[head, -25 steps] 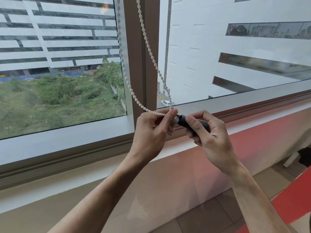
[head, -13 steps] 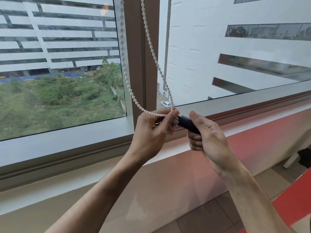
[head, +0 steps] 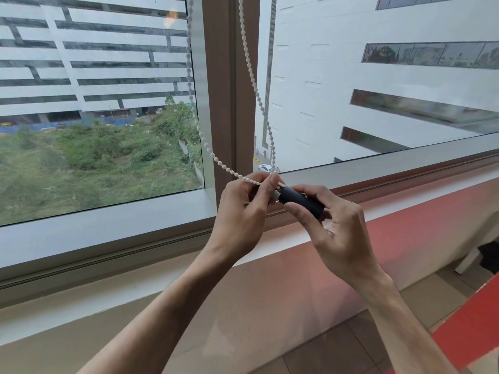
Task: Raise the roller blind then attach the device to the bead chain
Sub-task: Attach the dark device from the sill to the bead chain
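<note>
The window [head: 94,117] fills the upper part of the view, with two glass panes and a brown vertical post [head: 229,90] between them. Through the glass are white buildings and a green plot of bushes. Below the panes runs the grey window frame [head: 108,233], then a pale sill [head: 283,247], and under it a wall that looks reddish on the right side. A tiled floor [head: 337,346] shows at the lower right.

The white bead chain [head: 249,63] hangs in a loop in front of the post. One strand comes down along the left edge of the post, the other crosses the post and the right pane, and both meet at the hands, just above the frame.

The left hand [head: 243,211] has its fingers curled, and its thumb and forefinger pinch the lowest part of the chain loop together with the light-coloured end of the device. The right hand [head: 337,230] grips the dark body of the device between thumb and bent fingers.

The device [head: 299,199] is a short black cylinder with a white and silver end piece. Its long axis lies nearly level, tilted a little: the light end points to the upper left, toward the chain and the left hand, and the black end points to the lower right, into the right palm. It is held in the air in front of the sill, not resting on it. Whether the chain already sits inside the end piece, I cannot tell, because the left fingers cover that place.
</note>
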`<action>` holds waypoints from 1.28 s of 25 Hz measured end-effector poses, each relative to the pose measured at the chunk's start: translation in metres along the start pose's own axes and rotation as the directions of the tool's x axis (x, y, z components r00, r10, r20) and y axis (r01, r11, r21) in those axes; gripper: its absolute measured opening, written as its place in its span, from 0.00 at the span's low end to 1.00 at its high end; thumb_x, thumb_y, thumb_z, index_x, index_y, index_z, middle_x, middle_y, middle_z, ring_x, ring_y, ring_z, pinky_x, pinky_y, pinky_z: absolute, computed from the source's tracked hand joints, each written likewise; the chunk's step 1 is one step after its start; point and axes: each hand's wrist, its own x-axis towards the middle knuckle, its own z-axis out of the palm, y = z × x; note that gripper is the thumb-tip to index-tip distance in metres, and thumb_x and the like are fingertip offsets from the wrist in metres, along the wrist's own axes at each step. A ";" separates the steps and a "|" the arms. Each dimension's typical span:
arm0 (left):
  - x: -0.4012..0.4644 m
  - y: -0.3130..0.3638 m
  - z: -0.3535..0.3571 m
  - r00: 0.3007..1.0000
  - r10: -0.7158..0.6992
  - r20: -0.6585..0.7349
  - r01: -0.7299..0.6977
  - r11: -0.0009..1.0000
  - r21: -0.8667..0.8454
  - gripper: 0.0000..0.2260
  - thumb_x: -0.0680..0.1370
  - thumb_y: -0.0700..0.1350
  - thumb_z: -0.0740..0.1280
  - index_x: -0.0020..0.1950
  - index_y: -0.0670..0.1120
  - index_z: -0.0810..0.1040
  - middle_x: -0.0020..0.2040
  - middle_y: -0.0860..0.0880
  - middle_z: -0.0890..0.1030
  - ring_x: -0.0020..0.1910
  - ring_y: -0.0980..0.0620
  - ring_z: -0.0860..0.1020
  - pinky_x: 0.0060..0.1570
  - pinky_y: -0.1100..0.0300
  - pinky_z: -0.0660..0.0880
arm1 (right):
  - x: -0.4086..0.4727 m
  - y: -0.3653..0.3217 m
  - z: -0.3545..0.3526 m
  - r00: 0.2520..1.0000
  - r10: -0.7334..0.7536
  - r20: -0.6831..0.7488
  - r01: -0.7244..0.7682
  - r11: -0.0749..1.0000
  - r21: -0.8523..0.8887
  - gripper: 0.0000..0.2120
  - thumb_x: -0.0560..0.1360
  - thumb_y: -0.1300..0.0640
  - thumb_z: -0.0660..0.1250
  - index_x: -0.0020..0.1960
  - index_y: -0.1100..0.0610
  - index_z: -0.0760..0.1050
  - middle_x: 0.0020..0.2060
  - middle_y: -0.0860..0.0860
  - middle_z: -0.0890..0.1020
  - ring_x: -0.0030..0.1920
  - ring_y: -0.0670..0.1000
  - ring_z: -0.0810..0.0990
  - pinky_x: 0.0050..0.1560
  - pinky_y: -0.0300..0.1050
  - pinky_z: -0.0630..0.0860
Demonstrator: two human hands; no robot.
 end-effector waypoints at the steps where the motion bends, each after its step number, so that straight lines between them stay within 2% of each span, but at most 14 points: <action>1: -0.001 0.000 0.000 1.000 0.022 0.000 -0.022 0.999 0.031 0.13 0.82 0.47 0.62 0.44 0.40 0.80 0.30 0.56 0.75 0.31 0.60 0.72 0.35 0.67 0.68 | 0.000 0.001 0.002 1.000 -0.015 -0.022 0.015 1.000 0.002 0.09 0.78 0.47 0.66 0.56 0.46 0.79 0.41 0.42 0.83 0.35 0.51 0.81 0.37 0.46 0.77; 3: -0.004 0.001 0.001 0.997 0.077 -0.011 -0.076 0.992 0.106 0.13 0.82 0.47 0.62 0.45 0.42 0.80 0.33 0.54 0.77 0.33 0.58 0.73 0.36 0.61 0.69 | 0.002 0.000 0.006 0.997 0.074 -0.028 -0.069 0.984 0.165 0.09 0.78 0.48 0.64 0.52 0.49 0.81 0.33 0.44 0.79 0.31 0.44 0.76 0.34 0.40 0.73; 5: -0.006 0.001 0.001 0.993 0.114 -0.029 -0.109 0.984 0.142 0.12 0.83 0.48 0.61 0.45 0.44 0.80 0.34 0.56 0.77 0.34 0.57 0.74 0.35 0.55 0.71 | 0.003 -0.001 0.007 0.985 0.168 0.026 -0.166 0.922 0.349 0.10 0.78 0.49 0.65 0.50 0.52 0.82 0.28 0.48 0.75 0.29 0.44 0.71 0.31 0.36 0.69; 7: -0.005 0.000 0.000 0.991 0.129 -0.031 -0.122 0.980 0.157 0.12 0.83 0.48 0.61 0.45 0.45 0.79 0.33 0.58 0.76 0.34 0.57 0.73 0.36 0.52 0.72 | 0.004 -0.001 0.006 0.978 0.197 0.069 -0.208 0.889 0.408 0.11 0.78 0.51 0.65 0.49 0.56 0.83 0.27 0.48 0.74 0.28 0.45 0.70 0.30 0.35 0.68; 12: -0.001 0.000 -0.001 0.997 0.072 0.002 -0.072 0.990 0.125 0.13 0.82 0.50 0.61 0.45 0.45 0.80 0.29 0.57 0.72 0.30 0.57 0.69 0.33 0.60 0.65 | 0.006 0.000 0.006 0.976 0.182 0.121 -0.215 0.904 0.370 0.13 0.76 0.46 0.66 0.52 0.53 0.82 0.29 0.47 0.75 0.30 0.45 0.71 0.32 0.34 0.69; 14: 0.003 0.002 -0.009 0.992 0.047 0.118 -0.048 0.999 0.013 0.14 0.82 0.50 0.62 0.46 0.42 0.80 0.30 0.57 0.72 0.29 0.58 0.68 0.32 0.66 0.64 | 0.005 0.002 0.003 0.973 0.182 0.140 -0.223 0.898 0.380 0.13 0.76 0.46 0.67 0.53 0.52 0.83 0.30 0.48 0.76 0.30 0.44 0.72 0.32 0.33 0.68; 16: 0.007 0.003 -0.022 0.949 0.070 0.307 -0.036 0.992 -0.117 0.10 0.81 0.46 0.67 0.49 0.39 0.81 0.33 0.58 0.76 0.31 0.62 0.70 0.33 0.71 0.66 | 0.005 0.003 -0.002 0.971 0.176 0.163 -0.229 0.883 0.410 0.13 0.76 0.46 0.67 0.54 0.53 0.83 0.31 0.48 0.77 0.30 0.45 0.72 0.32 0.33 0.69; 18: 0.008 0.004 -0.028 0.910 0.083 0.405 -0.029 0.990 -0.138 0.07 0.78 0.43 0.70 0.51 0.39 0.82 0.35 0.58 0.78 0.32 0.62 0.73 0.35 0.71 0.68 | 0.005 0.002 -0.003 0.967 0.172 0.191 -0.239 0.873 0.425 0.13 0.76 0.47 0.68 0.54 0.52 0.83 0.31 0.48 0.77 0.31 0.44 0.72 0.32 0.33 0.69; 21: 0.010 0.005 -0.033 0.930 0.075 0.358 -0.028 0.990 -0.136 0.06 0.76 0.43 0.73 0.49 0.41 0.84 0.35 0.49 0.79 0.33 0.54 0.73 0.34 0.62 0.70 | 0.006 -0.001 -0.005 0.962 0.175 0.211 -0.253 0.859 0.444 0.11 0.76 0.48 0.68 0.53 0.53 0.84 0.31 0.49 0.76 0.30 0.45 0.71 0.30 0.35 0.67; 24: 0.016 0.006 -0.057 0.971 0.142 0.191 -0.102 0.974 -0.203 0.05 0.74 0.42 0.73 0.47 0.43 0.85 0.37 0.47 0.82 0.32 0.53 0.77 0.35 0.63 0.75 | 0.000 0.001 -0.017 0.963 0.210 0.168 -0.267 0.829 0.492 0.12 0.77 0.49 0.65 0.45 0.55 0.83 0.30 0.51 0.73 0.29 0.48 0.68 0.26 0.40 0.64; 27: 0.015 0.004 -0.063 0.968 0.092 0.232 -0.070 0.992 -0.100 0.08 0.72 0.44 0.76 0.49 0.44 0.85 0.35 0.48 0.84 0.31 0.52 0.78 0.36 0.58 0.76 | -0.002 0.000 -0.020 0.961 0.212 0.178 -0.273 0.833 0.480 0.13 0.76 0.47 0.66 0.48 0.56 0.83 0.30 0.51 0.73 0.29 0.52 0.66 0.25 0.45 0.62; 29: 0.008 0.003 -0.048 0.962 0.046 0.271 -0.008 0.990 -0.140 0.07 0.73 0.42 0.76 0.49 0.43 0.85 0.33 0.48 0.82 0.30 0.53 0.77 0.36 0.58 0.77 | 0.001 -0.006 -0.011 0.968 0.176 0.178 -0.240 0.859 0.453 0.11 0.77 0.48 0.67 0.51 0.54 0.83 0.30 0.50 0.73 0.29 0.57 0.64 0.26 0.47 0.60; 30: 0.005 0.004 -0.041 0.959 0.043 0.279 0.010 0.983 -0.183 0.06 0.73 0.40 0.74 0.49 0.42 0.84 0.33 0.47 0.81 0.30 0.53 0.77 0.36 0.60 0.76 | 0.003 -0.010 -0.007 0.973 0.159 0.167 -0.217 0.875 0.432 0.10 0.78 0.49 0.66 0.52 0.54 0.83 0.30 0.47 0.73 0.28 0.54 0.66 0.27 0.44 0.61; 32: 0.001 0.004 -0.035 0.956 0.052 0.290 0.021 0.970 -0.242 0.05 0.74 0.39 0.72 0.48 0.40 0.84 0.33 0.45 0.79 0.31 0.51 0.75 0.36 0.62 0.75 | 0.004 -0.012 -0.003 0.980 0.120 0.160 -0.173 0.907 0.383 0.10 0.79 0.52 0.65 0.54 0.55 0.82 0.29 0.42 0.76 0.29 0.42 0.71 0.31 0.31 0.65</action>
